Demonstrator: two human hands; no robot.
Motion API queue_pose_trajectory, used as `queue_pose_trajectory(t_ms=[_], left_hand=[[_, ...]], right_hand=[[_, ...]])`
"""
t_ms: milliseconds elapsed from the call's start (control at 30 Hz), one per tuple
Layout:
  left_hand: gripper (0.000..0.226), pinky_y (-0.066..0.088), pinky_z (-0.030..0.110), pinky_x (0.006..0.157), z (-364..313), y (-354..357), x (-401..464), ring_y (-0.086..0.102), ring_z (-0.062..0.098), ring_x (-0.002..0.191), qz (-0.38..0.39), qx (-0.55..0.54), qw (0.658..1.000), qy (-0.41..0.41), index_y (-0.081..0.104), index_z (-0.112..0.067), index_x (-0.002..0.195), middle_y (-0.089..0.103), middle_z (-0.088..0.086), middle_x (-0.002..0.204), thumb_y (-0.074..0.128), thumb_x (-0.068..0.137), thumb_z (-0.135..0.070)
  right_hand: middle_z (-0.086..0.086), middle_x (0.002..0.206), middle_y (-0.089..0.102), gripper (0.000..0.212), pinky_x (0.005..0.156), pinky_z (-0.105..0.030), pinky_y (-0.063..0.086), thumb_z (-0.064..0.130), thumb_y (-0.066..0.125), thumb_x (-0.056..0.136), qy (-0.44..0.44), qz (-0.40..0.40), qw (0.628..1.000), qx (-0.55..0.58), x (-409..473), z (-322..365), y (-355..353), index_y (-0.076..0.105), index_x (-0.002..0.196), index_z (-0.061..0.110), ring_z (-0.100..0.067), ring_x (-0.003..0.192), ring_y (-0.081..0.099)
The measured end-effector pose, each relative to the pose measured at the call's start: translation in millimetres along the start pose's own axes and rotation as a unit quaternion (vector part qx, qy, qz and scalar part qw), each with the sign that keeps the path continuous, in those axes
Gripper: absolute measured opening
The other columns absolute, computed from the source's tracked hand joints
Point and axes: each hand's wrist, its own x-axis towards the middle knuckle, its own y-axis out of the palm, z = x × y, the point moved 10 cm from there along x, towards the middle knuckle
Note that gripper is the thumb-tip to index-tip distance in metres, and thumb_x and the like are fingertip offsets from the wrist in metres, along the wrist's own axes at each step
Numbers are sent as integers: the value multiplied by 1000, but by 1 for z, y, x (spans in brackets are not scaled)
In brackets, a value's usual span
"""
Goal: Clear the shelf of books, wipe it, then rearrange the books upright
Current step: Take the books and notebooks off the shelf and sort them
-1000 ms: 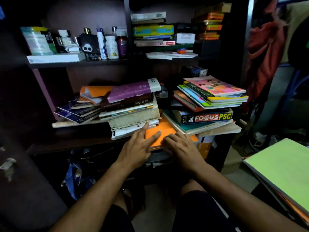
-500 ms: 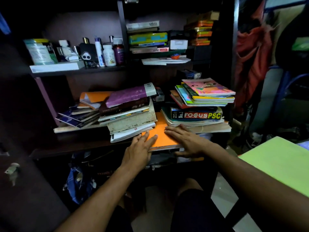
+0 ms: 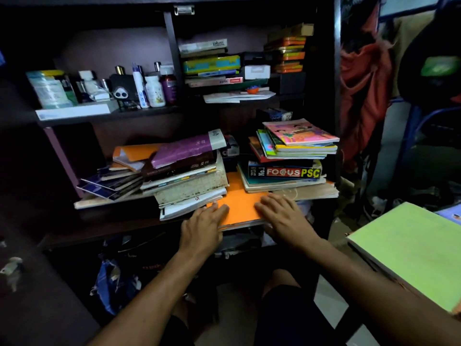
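Left hand (image 3: 202, 227), right hand (image 3: 282, 216) flat on orange book (image 3: 240, 203), shelf (image 3: 99, 221)

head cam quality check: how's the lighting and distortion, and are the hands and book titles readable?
Head view: dim, with dark corners and the shelf's left side in shadow; wide-angle bending at the frame edges. Left hand and right hand are lit and fairly sharp on the orange book. The FOCUS PSC spine reads clearly; upper-shelf labels are soft.
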Motion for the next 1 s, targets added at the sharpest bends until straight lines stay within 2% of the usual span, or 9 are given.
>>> queue_pose_trajectory(t_ms=[167, 233, 333, 500, 567, 667, 700, 833, 1000], left_hand=[[67, 46, 36, 107, 7, 7, -3, 40, 16, 142, -5, -40, 999, 23, 29, -50, 152, 31, -14, 162, 60, 93, -45], [69, 47, 37, 106, 7, 10, -3, 37, 16, 144, -2, -34, 999, 34, 24, -51, 153, 27, -16, 163, 59, 94, -43], [79, 54, 38, 91, 17, 4, -6, 53, 21, 131, -85, -115, 990, 23, 36, -46, 150, 47, -11, 153, 68, 81, -26], [60, 55, 35, 92, 32, -3, -31, 64, 23, 118, -296, -312, 903, -17, 53, -28, 139, 65, 1, 134, 58, 80, -34], [62, 52, 42, 102, 40, 5, -33, 60, 21, 127, -326, -408, 851, -53, 52, -20, 138, 61, 4, 138, 64, 79, -34], [70, 45, 52, 110, 59, 24, -27, 53, 19, 134, -334, -536, 766, -122, 50, -12, 138, 56, 6, 141, 75, 75, -33], [73, 43, 51, 112, 61, 26, -28, 51, 18, 136, -339, -533, 765, -126, 51, -11, 138, 55, 5, 144, 78, 76, -37], [66, 34, 28, 114, 48, 14, -21, 41, 14, 141, -336, -352, 871, -65, 53, -18, 143, 43, 1, 153, 73, 88, -47], [27, 48, 28, 90, 54, 20, 0, 57, 20, 115, -264, -452, 841, -135, 60, -36, 125, 42, -20, 125, 59, 98, -36]], right_hand=[[-13, 168, 7, 62, 121, -56, 15, 25, 32, 107, -41, 117, 991, -41, 23, 57, 22, 3, 161, 14, -34, 154, 9], [-14, 168, 2, 62, 121, -58, 11, 21, 30, 108, -37, 126, 990, -58, 24, 59, 23, -2, 161, 14, -34, 155, 5], [-11, 169, 6, 61, 121, -56, 13, 19, 35, 107, -32, 137, 989, -39, 25, 58, 19, 5, 161, 15, -31, 155, 8], [-5, 167, 18, 51, 121, -51, 16, 20, 32, 109, -45, 119, 992, -9, 25, 63, 2, 20, 159, 20, -25, 154, 16], [-5, 160, 38, 49, 114, -49, 29, 19, 42, 105, -57, 82, 994, 39, 29, 61, -13, 36, 154, 22, -26, 147, 35], [-5, 121, 71, 37, 86, -37, 51, 19, 62, 92, -58, -33, 991, 119, 36, 48, -57, 66, 129, 20, -27, 109, 67], [-5, 119, 72, 34, 82, -33, 50, 20, 64, 93, -38, -56, 988, 140, 36, 40, -71, 68, 127, 20, -28, 106, 68], [-4, 128, 69, 35, 81, -31, 45, 23, 61, 100, -20, -75, 985, 153, 32, 29, -97, 63, 135, 22, -28, 112, 65], [1, 105, 75, 34, 66, -32, 55, 23, 62, 85, -95, -96, 987, 88, 2, 63, -130, 70, 118, 20, -25, 86, 72]])
